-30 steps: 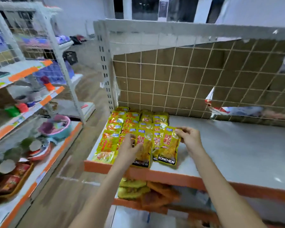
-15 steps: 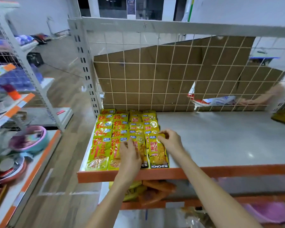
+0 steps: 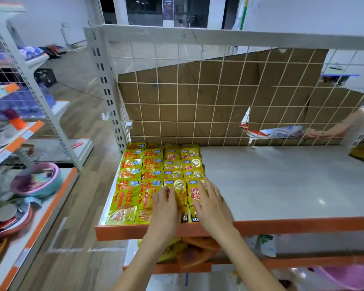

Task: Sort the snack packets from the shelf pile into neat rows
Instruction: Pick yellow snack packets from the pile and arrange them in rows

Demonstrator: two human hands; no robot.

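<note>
Yellow snack packets (image 3: 151, 175) with red print lie in several overlapping rows at the left end of the grey shelf (image 3: 282, 185), running from the wire back down to the orange front edge. My left hand (image 3: 166, 208) rests flat on the front packets of the middle rows, fingers straight. My right hand (image 3: 210, 204) lies flat on the front packet of the rightmost row (image 3: 194, 192), fingers spread over it. Neither hand grips a packet. A loose pile of yellow and orange packets (image 3: 189, 250) sits on the lower shelf, partly hidden by my arms.
A wire grid back (image 3: 198, 114) with brown cardboard behind it closes the shelf. Another person's hand (image 3: 328, 131) shows through the grid at the far right. A second shelf unit with bowls (image 3: 36, 181) stands to the left across the wooden aisle floor.
My right hand let go of the rightmost packet's top and now lies flat on it. The left hand slid right and forward onto the front packets. The view has shifted left and closer.
</note>
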